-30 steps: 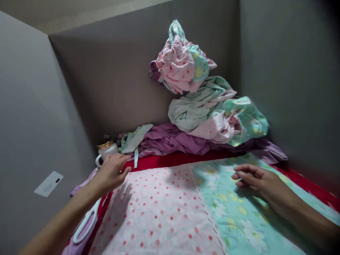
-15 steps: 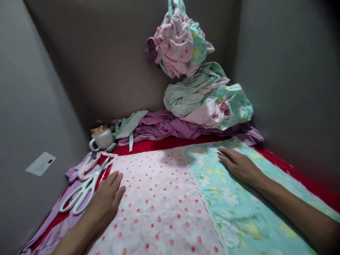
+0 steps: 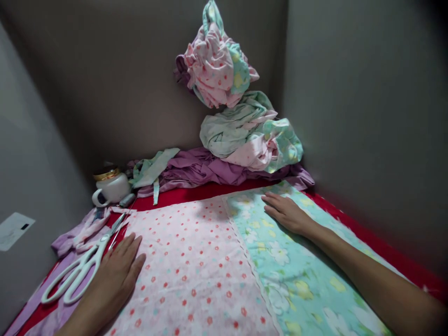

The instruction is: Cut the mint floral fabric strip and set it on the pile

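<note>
Two joined fabric panels lie spread before me: pink cotton with red dots (image 3: 189,261) on the left and turquoise floral cotton (image 3: 297,275) on the right, with a wavy seam between them. My left hand (image 3: 121,263) rests palm down on the left edge of the pink panel, fingers stretched out. Flat on the turquoise panel, near its far edge, lies my right hand (image 3: 287,212) with its fingers extended. Neither hand holds anything. White-handled scissors (image 3: 84,263) lie just left of my left hand, blades pointing away.
A white mug with a gold rim (image 3: 114,186) stands at the back left. Purple cloth (image 3: 199,168) is heaped along the back, under crumpled green and pink fabric (image 3: 231,130). A fabric bundle (image 3: 210,65) hangs above. Red cloth (image 3: 168,200) covers the surface; grey walls enclose it.
The whole view has shifted, so everything appears further left and mostly slightly lower. Both hands stay flat on the fabric in about the same places.
</note>
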